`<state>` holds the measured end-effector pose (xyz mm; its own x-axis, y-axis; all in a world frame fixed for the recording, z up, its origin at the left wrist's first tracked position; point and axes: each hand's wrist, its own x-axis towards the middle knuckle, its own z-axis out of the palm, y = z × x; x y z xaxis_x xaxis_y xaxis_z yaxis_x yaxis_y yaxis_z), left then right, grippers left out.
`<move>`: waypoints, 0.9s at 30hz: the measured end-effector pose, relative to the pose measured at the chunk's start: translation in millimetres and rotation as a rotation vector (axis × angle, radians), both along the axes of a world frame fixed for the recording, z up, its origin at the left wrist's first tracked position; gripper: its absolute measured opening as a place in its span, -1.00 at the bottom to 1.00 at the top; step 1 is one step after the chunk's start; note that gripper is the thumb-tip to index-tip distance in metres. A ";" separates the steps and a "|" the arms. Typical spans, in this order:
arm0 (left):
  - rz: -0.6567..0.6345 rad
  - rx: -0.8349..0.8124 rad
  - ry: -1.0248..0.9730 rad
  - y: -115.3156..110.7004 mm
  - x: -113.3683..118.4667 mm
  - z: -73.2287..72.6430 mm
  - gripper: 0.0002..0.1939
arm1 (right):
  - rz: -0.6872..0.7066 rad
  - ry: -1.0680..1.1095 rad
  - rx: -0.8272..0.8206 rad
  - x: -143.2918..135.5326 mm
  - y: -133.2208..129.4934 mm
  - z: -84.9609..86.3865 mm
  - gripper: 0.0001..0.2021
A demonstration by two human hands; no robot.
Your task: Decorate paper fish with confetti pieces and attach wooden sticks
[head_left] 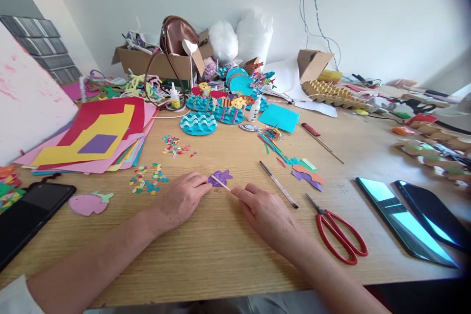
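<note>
A small purple paper fish [222, 175] lies flat on the table in the middle, its tail pointing right. At its left edge, the closed fingers of my left hand [186, 195] hold it against the wood. My right hand [263, 208] grips a thin whitish stick [222, 184], whose far end rests on the fish's body. Just beyond my right hand is a pen [278, 184]. Red-handled scissors [340, 233] lie to the right with their blades toward the pen. Round paper dots [150, 178] are scattered left of the fish, and a pink paper fish [89, 204] lies farther left.
Coloured paper sheets [99, 130] are stacked at the left. Finished-looking blue wave pieces [198, 123] and two glue bottles, one being a white bottle [254, 109], stand behind. Dark phones [401, 221] lie at the right, and a cardboard box [147, 64] stands by the wall.
</note>
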<state>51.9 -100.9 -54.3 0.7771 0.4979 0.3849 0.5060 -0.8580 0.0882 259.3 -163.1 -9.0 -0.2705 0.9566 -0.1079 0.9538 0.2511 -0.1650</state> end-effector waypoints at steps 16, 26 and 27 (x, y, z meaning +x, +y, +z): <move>0.018 0.037 -0.021 0.6 0.3 -2.4 -0.73 | -0.038 0.108 0.083 5.6 0.6 -6.1 -0.64; 0.011 -0.047 -0.023 0.5 -0.9 4.0 -0.75 | -0.112 0.557 0.234 26.9 3.0 -16.5 -0.75; 0.015 -0.059 -0.022 0.5 -1.5 4.8 -0.74 | -0.129 0.620 0.220 27.8 4.0 -17.3 -0.76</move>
<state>50.4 -100.4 -49.4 0.7613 0.5315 0.3714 0.5158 -0.8435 0.1497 287.1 -159.1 -26.4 -0.1017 0.9674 0.2321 0.7237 0.2320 -0.6499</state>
